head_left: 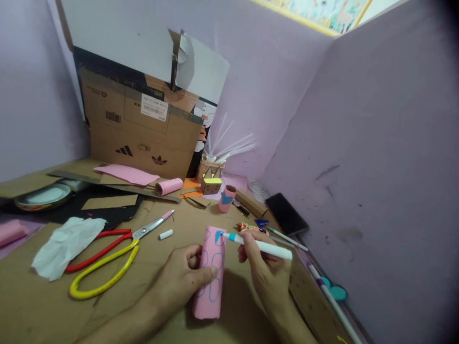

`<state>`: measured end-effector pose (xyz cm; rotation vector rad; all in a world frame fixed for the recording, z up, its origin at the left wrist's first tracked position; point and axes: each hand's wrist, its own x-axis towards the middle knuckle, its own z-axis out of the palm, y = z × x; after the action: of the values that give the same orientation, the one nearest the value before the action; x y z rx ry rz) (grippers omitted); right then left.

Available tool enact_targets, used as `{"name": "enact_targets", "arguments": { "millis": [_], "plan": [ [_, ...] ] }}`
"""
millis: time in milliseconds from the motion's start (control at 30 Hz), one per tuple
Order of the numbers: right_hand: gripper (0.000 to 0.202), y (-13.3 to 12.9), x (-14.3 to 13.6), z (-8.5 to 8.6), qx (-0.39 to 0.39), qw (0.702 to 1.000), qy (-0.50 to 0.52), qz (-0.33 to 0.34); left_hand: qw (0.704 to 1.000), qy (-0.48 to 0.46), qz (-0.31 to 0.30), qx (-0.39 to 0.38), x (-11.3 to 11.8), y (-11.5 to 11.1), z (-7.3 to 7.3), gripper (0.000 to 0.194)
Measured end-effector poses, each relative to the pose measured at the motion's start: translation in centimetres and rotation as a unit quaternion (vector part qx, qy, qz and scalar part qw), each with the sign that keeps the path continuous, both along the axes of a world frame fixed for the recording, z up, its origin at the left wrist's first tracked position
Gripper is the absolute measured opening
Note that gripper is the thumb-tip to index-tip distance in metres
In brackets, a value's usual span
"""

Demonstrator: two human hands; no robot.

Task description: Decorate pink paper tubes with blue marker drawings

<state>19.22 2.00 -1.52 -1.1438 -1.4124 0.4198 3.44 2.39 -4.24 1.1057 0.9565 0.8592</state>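
Note:
My left hand [182, 274] grips a pink paper tube [208, 306] by its side, thumb across the front. Blue rounded outlines run over the tube, and one near its top end is partly filled with blue. In my right hand [267, 267] is a white marker [268, 247] with a blue collar, its tip touching that partly filled shape. A small white marker cap [165, 234] lies on the cardboard left of the tube. Scissors [138, 234] with one red and one yellow handle lie farther left.
Crumpled white tissue [66, 243] lies beside the scissors. Behind stand a large cardboard box [143, 129], another pink tube [169, 187], and a short pink tube with a blue patch [226, 199]. A dark phone [287, 212] rests by the right wall [376, 167].

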Motion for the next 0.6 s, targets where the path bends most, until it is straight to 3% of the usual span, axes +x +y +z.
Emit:
{"name": "enact_targets", "arguments": {
  "millis": [300,600],
  "plan": [
    [0.02,0.35,0.34,-1.09,-0.008,0.999,0.049,0.004,1.0,0.007,-0.001,-0.004,-0.04,0.05,0.36,0.032],
    [0.029,-0.08,0.22,-0.63,-0.016,0.999,0.022,0.025,1.0,0.008,0.003,-0.003,0.0,-0.01,0.34,0.029]
  ]
}}
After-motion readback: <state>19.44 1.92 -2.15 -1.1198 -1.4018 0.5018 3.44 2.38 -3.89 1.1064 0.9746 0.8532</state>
